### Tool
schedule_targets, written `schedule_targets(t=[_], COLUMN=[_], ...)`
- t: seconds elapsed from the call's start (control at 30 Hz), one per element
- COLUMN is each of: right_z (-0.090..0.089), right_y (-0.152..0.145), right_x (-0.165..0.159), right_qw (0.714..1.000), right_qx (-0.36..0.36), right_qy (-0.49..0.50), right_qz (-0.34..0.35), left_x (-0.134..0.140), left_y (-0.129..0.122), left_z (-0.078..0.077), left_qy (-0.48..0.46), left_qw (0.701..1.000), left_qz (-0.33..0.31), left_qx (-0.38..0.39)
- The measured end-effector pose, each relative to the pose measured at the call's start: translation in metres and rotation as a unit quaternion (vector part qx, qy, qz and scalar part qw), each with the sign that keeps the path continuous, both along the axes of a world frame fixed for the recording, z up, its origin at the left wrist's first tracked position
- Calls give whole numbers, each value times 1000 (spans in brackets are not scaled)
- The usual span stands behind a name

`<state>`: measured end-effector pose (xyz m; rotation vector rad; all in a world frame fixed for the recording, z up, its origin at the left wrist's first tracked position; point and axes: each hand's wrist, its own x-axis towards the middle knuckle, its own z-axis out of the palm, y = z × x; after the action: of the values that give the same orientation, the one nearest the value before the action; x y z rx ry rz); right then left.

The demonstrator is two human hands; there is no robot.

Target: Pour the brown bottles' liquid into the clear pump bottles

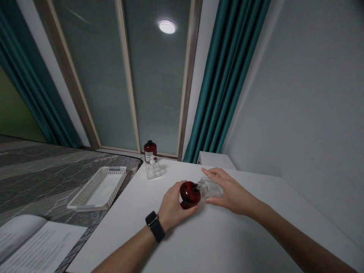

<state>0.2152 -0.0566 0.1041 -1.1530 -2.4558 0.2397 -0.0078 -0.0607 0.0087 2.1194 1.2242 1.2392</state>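
Observation:
My left hand [175, 206], with a black watch on its wrist, is wrapped round a dark red-brown bottle [190, 192] over the white table. The bottle leans, its neck pointing right. In my right hand [227, 191] is a clear bottle [212, 188] lying nearly on its side, gripped between thumb and fingers. The two bottles' mouths meet or almost touch; I cannot tell whether liquid passes between them. Farther back stands another red-brown bottle [150, 148] with a black cap and a pale label. A translucent pump top [152, 161] is in front of it, beside a clear, hard-to-see item.
A white perforated basket [76, 203] sits left of the white table [216, 235] on a grey patterned surface [57, 170]. Nearer me lies an open book [42, 242]. A white cabinet [216, 160] stands behind the table, near the teal curtain [218, 94] and wall.

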Motion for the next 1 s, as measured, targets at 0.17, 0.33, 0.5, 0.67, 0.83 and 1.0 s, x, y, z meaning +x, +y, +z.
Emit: schedule_targets(t=[0.17,0.33,0.5,0.67,0.83,1.0], right_z=[1,3,5,4,4,6], right_y=[0,0,0,1,2,2], right_x=[1,0,0,1,1,0], right_qw=[1000,1000,1000,1000,1000,1000], right_qx=[0,-2,2,4,5,4], right_qy=[-3,-8,-5,-7,-10,-10], right_qz=[0,2,9,12,12,16], left_x=[0,0,0,1,1,1], left_y=[-1,-1,-1,-1,-2,-3], left_z=[0,0,1,3,3,4], left_qy=[-5,-16,-20,-24,-30,-39], left_qw=[1000,1000,1000,1000,999,999], left_qz=[1,1,-3,-3,-9,-14], left_qx=[3,5,-3,-4,-9,-16])
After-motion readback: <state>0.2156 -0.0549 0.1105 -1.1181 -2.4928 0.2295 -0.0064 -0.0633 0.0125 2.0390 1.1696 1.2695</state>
